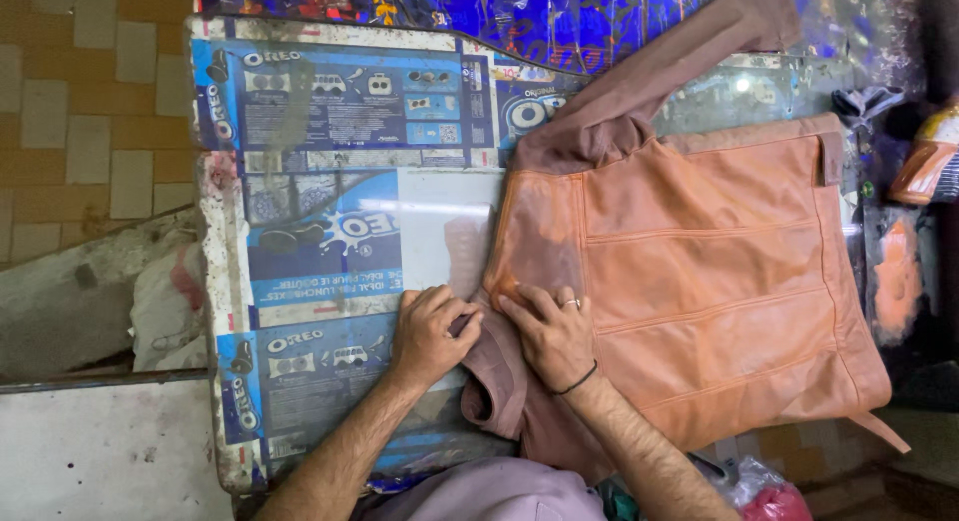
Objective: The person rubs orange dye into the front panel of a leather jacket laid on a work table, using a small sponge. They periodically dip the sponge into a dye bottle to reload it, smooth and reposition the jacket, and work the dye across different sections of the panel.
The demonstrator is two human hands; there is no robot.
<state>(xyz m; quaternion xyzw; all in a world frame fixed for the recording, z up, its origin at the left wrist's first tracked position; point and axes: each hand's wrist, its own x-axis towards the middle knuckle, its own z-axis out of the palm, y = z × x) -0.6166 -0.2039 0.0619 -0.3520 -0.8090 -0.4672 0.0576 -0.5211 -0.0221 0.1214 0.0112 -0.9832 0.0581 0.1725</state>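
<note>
Orange leather jacket point(699, 281) – flat on table point(330, 141), right half (sleeve toward far edge) | left hand point(430, 333) – fingers curled, pinching jacket's near-left hem | right hand point(551, 333) – fingers spread, pressing leather.

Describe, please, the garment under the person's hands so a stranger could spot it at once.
On the work table covered in blue printed packaging sheets, look to the right half. There lies an orange-tan leather jacket, flat, with stitched panel seams. Its darker brown sleeve sets it apart; both hands press near its armhole.

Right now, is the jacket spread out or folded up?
Spread out: the jacket lies flat on the table, one sleeve stretched away.
</note>
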